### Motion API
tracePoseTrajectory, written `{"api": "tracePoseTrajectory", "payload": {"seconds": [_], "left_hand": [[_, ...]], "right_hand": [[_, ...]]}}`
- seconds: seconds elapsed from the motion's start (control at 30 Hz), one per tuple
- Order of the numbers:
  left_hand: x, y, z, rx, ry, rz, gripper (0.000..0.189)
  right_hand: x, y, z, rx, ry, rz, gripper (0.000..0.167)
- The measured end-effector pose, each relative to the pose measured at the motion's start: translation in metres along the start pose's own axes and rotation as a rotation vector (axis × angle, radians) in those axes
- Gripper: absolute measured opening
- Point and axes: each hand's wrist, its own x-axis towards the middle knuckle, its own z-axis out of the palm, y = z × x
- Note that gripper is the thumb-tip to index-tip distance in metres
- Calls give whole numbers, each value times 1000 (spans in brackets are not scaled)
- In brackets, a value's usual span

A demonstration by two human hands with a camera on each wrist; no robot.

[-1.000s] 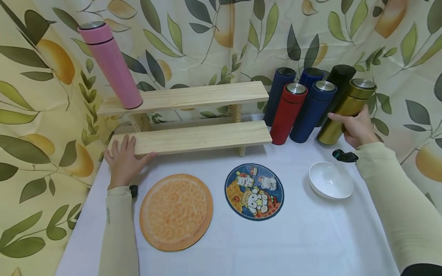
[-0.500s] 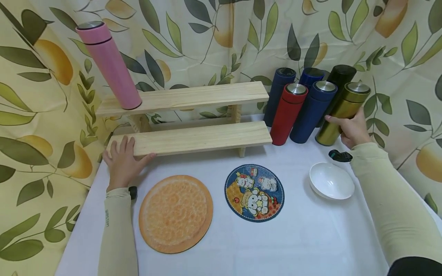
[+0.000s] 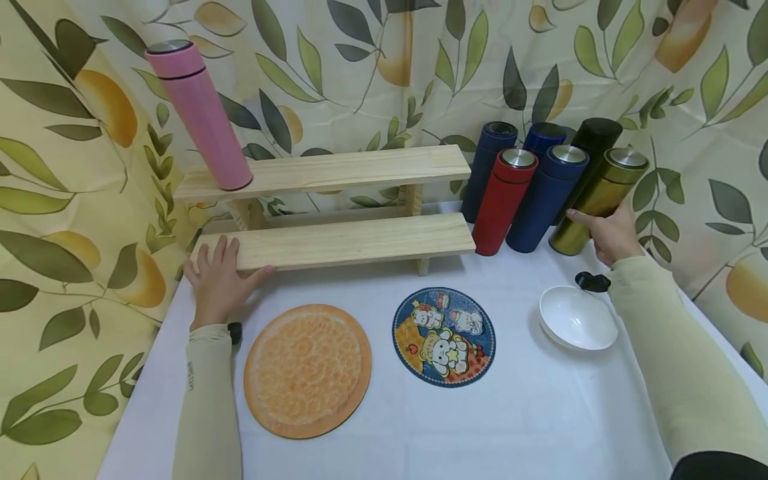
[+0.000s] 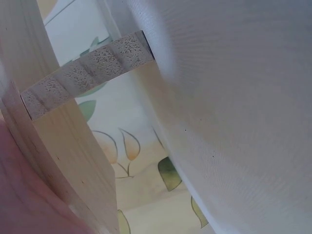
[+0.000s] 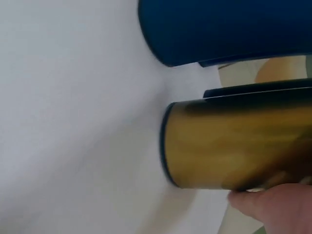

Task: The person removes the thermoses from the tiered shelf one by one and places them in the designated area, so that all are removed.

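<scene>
My right hand [image 3: 615,233] holds a gold thermos flask [image 3: 603,200] low on its body, the thumb across its front. In the right wrist view the base of the gold thermos [image 5: 214,146] is close to or on the white cloth; I cannot tell if it touches. Beside it are a black thermos [image 3: 599,137], blue thermoses [image 3: 552,190] and a red thermos [image 3: 505,200]. My left hand [image 3: 219,283] rests on the left end of the lower wooden shelf [image 3: 348,241], fingers spread on top. A pink thermos [image 3: 204,120] stands at the left of the upper shelf [image 3: 354,168].
On the white tablecloth [image 3: 510,427] lie a round tan mat [image 3: 307,370] and a blue cartoon mat [image 3: 444,337]. A white bowl [image 3: 577,319] sits near my right forearm. Behind everything hangs a leaf-patterned curtain [image 3: 336,67].
The gold thermos has shifted slightly left toward the other thermoses, with my right hand and forearm following. My left hand stays on the lower shelf.
</scene>
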Motion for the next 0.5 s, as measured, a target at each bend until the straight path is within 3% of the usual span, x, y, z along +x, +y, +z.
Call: {"api": "tracePoseTrajectory", "payload": {"seconds": [0.2, 0.33, 0.5], "left_hand": [[3, 0, 3, 8, 2, 13, 115], [3, 0, 1, 2, 16, 19, 115], [0, 0, -2, -8, 14, 10, 115]], "right_hand": [[-12, 5, -12, -100, -4, 125, 116], [-18, 0, -17, -32, 9, 85, 120], [-23, -23, -16, 24, -16, 14, 113]]}}
